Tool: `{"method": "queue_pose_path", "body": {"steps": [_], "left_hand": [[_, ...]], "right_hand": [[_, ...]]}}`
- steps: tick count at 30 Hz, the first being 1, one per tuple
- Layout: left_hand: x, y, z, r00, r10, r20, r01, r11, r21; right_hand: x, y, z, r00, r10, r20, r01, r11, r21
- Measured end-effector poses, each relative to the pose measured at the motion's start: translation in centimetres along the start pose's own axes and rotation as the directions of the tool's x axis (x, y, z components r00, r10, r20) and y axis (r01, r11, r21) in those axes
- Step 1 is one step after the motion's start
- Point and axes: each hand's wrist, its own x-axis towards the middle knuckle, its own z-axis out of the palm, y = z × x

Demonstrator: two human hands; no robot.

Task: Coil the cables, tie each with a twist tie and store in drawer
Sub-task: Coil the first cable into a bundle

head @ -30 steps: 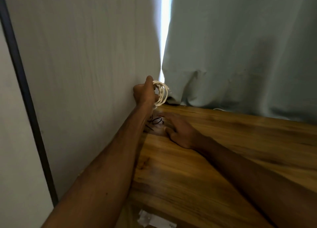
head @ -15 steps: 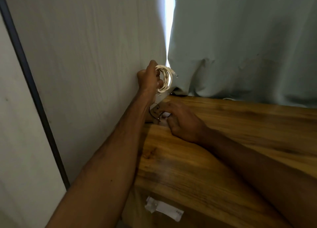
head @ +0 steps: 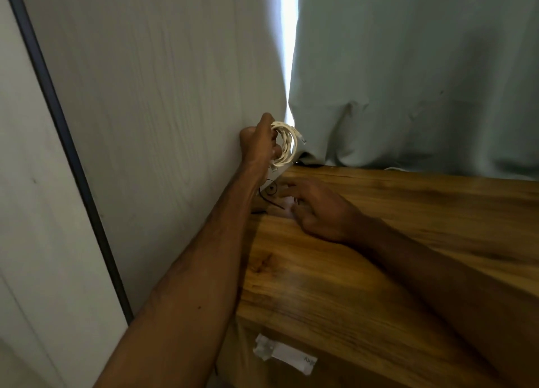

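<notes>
Head view. Grips a coiled white cable (head: 287, 142) in the left hand (head: 258, 144), raised above the far left corner of the wooden surface (head: 393, 256), close against the pale wall (head: 160, 96). Fingers (head: 274, 150) curled tight round the coil's left side, hiding that part of it.

Several cream-coloured loops, roughly round, with a connector end poking out at the upper right toward the bright gap in the curtain (head: 408, 66).

Rests the right hand (head: 320, 209) low on the surface just below the coil, fingers (head: 291, 187) loosely spread, holding nothing visible, tips beside thin black twist ties (head: 271, 193) at the surface's left edge. Cannot tell whether any fingertip touches a tie.

Blurred pale patch (head: 281, 211) under those fingertips, too vague to name. Right thumb hidden.

Creased white label (head: 285, 355) on the front below the surface, print unreadable.
</notes>
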Motion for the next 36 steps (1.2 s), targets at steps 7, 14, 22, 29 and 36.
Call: {"method": "queue_pose_path", "body": {"steps": [7,14,22,29,36], "left_hand": [[0.6,-0.5,0.0,1.000,0.030,-0.001,-0.030,0.998,0.047],[1.0,-1.3,0.1,0.999,0.042,-0.002,-0.042,0.994,0.104],[-0.9,-3.7,2.4,0.993,0.021,0.120,-0.056,0.954,0.294],[-6.5,-6.5,7.8,0.964,0.017,0.265,-0.133,0.894,0.427],[-10.3,-7.7,13.7,0.947,0.034,0.320,-0.175,0.890,0.421]], "right_hand": [[2.3,-2.6,3.1,0.969,-0.084,0.234,0.061,0.993,0.105],[0.4,-2.1,0.0,0.986,-0.053,0.156,0.042,0.996,0.073],[-5.6,0.4,-4.6,0.981,0.190,0.050,-0.193,0.978,0.081],[-10.8,4.5,-10.8,0.871,0.419,-0.255,-0.350,0.895,0.276],[-12.7,6.3,-12.7,0.828,0.488,-0.277,-0.397,0.859,0.324]]}}
